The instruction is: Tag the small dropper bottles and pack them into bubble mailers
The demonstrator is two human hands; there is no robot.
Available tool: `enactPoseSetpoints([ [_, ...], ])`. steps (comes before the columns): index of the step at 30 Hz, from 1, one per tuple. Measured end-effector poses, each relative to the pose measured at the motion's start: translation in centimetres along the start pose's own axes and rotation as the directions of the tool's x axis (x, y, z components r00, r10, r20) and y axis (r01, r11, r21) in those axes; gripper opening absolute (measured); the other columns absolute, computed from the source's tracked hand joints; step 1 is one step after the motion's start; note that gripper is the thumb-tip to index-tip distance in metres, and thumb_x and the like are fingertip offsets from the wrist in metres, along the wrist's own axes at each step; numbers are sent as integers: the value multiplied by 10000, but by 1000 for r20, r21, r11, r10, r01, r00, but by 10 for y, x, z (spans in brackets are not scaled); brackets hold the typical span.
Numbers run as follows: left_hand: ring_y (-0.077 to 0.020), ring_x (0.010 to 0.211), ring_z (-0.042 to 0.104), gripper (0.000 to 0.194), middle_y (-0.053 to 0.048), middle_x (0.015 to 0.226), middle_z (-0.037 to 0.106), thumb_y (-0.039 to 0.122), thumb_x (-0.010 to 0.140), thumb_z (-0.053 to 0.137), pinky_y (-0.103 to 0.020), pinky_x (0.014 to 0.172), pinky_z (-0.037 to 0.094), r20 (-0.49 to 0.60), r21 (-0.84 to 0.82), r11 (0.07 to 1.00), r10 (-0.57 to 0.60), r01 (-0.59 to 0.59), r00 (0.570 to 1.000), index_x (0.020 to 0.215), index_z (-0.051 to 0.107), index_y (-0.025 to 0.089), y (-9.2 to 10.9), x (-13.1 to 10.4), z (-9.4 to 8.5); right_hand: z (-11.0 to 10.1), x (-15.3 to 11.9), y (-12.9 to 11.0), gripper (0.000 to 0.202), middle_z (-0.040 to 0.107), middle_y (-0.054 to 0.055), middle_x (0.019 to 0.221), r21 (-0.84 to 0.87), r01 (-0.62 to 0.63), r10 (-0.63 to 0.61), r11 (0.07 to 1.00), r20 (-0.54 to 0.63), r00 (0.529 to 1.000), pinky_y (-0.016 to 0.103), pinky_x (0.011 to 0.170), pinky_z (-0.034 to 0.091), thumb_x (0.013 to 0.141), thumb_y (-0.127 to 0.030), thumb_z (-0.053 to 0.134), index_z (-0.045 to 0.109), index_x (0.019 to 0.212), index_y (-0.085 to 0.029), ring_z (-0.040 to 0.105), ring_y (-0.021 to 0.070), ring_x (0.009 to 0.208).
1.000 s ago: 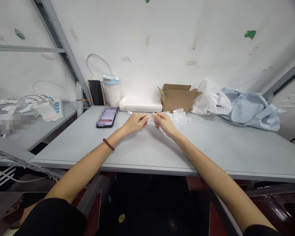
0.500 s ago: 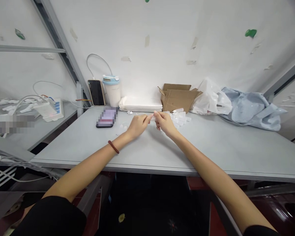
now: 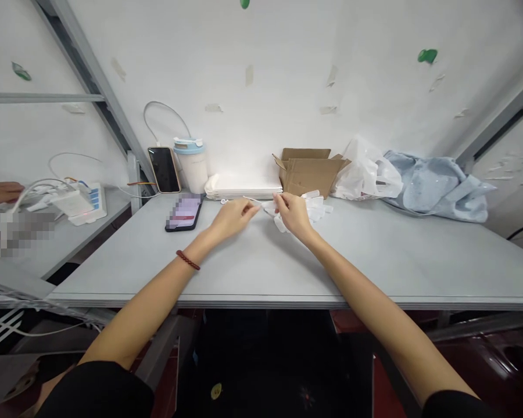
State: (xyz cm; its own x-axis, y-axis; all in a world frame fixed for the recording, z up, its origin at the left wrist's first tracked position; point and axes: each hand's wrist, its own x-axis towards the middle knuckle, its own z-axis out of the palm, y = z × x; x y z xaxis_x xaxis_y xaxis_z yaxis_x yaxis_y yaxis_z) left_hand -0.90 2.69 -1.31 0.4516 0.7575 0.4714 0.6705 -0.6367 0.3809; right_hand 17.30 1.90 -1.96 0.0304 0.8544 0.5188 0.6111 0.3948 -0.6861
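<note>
Before me, table [image 3: 396,255]: grey, spread beneath both my hands.
Blue bundle [image 3: 436,186]: crumpled, at the back right.
Plastic bag [image 3: 366,174]: white, between that bundle and the box.
Cardboard box [image 3: 314,177]: upright at the back, its flaps open.
White stack [image 3: 248,187]: flat, just left of the box.
Left hand [image 3: 233,217]: I hold it above the table, fingers bent; a thin white strand [image 3: 253,201] shows at the fingertips, but I cannot tell whether they close on it.
Right hand [image 3: 293,213]: fingers curled, fingertips apart from my left; I cannot tell how tightly they close or what they pinch.
White pieces [image 3: 317,208]: loosely heaped beside and beyond my right hand, before the box.
Bracelet [image 3: 187,260]: dark red beads around my left wrist.
</note>
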Motion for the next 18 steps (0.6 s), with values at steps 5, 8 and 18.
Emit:
enactPoseSetpoints([
  [5,-202,664,594,160,-56,655,648,256,728,533,-274,611,404,109,265,914,-345,307,932,610,598,169,-26,1,-44,-12,9,11,180,673,103,916,-357,-36,10,933,-75,997,299,672,370,898,-283,465,595,883,-160,588,225,834],
  [8,-234,604,587,221,-60,497,561,254,646,585,-299,575,406,235,502,763,-574,407,785,450,508,186,-35,-2,-61,-16,11,17,178,648,139,1013,-474,-87,60,876,-71,996,322,699,376,896,-250,473,584,969,-132,563,260,922],
  [18,-217,370,515,295,-33,301,459,166,485,651,-312,454,422,374,444,767,-628,463,682,288,434,205,-47,-7,-54,-7,9,32,160,549,189,1029,-564,-31,-76,825,-166,983,432,794,355,854,-241,503,545,963,-131,450,321,970],
])
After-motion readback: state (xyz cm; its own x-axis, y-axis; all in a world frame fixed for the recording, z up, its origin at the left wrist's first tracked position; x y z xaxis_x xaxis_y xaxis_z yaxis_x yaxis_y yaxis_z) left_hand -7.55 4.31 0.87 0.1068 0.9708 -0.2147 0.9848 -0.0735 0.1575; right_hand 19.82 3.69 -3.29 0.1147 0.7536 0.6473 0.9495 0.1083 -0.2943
